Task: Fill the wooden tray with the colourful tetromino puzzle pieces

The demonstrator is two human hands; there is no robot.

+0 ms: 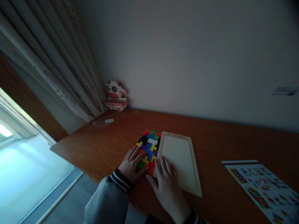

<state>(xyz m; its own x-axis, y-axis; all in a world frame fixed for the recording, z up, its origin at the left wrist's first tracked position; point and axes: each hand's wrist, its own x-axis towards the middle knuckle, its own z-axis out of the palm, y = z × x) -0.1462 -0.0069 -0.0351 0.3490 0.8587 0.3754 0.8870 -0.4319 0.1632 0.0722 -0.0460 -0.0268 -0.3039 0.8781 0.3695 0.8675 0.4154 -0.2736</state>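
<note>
Red, yellow and blue tetromino blocks [149,148] lay beside the wooden tray [178,155]. Loosely spread, the left hand [132,165] bordered them, seemingly for alignment; the right hand [168,185], fingers extended, overlapped the tray's rim. Neither grasped anything.

On the desk [210,149], the puzzle pieces [149,147] are set in a block directly left of the tray [175,146]. The left hand [130,166] is placed at the block's near left side, the right hand [168,185] over the tray's near left part. The sheet [263,182] is laid well to the right. Behind, at the desk's far left corner, the toy [115,104] is stood between the curtain [58,59] and the wall [187,62]; before it, 1 slip [109,120] is laid.
</note>
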